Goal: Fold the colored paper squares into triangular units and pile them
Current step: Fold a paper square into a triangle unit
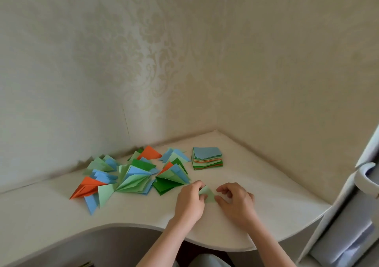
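Folding a small pale green paper triangle (207,193), a person works with both bare hands at a curved, cream-white corner tabletop (123,211). The left hand (189,200) has its fingers curled over the triangle's left edge, and its grip pinches the paper there. The right hand (235,200) has its fingers bent, with the thumb tip touching the triangle's lower right corner; from this view I cannot tell whether its grip truly clamps the paper or only presses on it. The triangle lies flat on the tabletop between the two hands, and only its middle part shows.

Beyond the grip and to its left spreads a loose pile of folded triangular paper units (131,176) in pale green, dark green, light blue and orange. The nearest of these, a dark green folded unit (164,186), lies just beside the left hand's knuckles. The farthest from the grip on the left is an orange folded unit (86,187), next to a pale green one and a light blue one.

Straight beyond the grip, toward the room's corner, sits a neat stack of unfolded colored paper squares (207,158) with a blue sheet on top and green and orange edges showing beneath. It stands apart from both hands.

Pale patterned wallpaper (153,61) covers the two walls behind the tabletop. A white door with a handle (367,176) stands to the right of the grip.
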The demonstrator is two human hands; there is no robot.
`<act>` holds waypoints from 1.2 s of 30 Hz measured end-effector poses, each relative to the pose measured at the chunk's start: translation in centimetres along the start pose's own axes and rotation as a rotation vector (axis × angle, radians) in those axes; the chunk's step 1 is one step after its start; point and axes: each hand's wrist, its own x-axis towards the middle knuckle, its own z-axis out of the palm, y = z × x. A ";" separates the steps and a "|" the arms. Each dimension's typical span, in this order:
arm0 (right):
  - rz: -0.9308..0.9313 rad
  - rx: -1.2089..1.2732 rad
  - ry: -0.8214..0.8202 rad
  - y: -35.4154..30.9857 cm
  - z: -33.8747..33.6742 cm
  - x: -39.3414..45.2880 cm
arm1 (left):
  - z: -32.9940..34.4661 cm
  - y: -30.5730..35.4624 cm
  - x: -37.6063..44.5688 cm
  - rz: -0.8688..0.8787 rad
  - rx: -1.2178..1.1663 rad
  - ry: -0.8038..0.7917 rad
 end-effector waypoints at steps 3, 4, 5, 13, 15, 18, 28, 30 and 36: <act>-0.016 -0.031 0.027 0.2 0.3 0.0 | -1.1 -1.1 -0.3 0.013 -0.015 0.055; -0.019 -0.039 0.033 0.1 0.5 0.0 | -1.7 -1.6 -0.4 0.014 -0.024 0.075; -0.021 -0.042 0.039 0.2 0.6 0.0 | -2.3 -2.1 -0.5 0.023 -0.030 0.092; -0.128 -0.104 0.021 -2.3 1.9 1.2 | -8.3 -7.9 -2.8 0.171 0.067 0.222; -0.220 -0.128 -0.015 -4.5 3.2 1.8 | -8.9 -8.9 -3.3 0.176 0.052 0.190; -0.291 -0.132 -0.053 -7.3 5.3 2.5 | -9.0 -10.0 -4.1 0.181 0.057 0.145; -0.338 -0.150 -0.020 -8.8 8.2 3.9 | -7.4 -10.3 -1.9 0.133 0.059 0.234; -0.365 -0.132 -0.045 -8.5 8.4 3.8 | -7.1 -10.2 -1.3 0.094 0.067 0.258; -0.433 -0.036 0.074 -6.7 6.9 3.6 | -7.2 -9.9 -1.0 0.120 0.093 0.292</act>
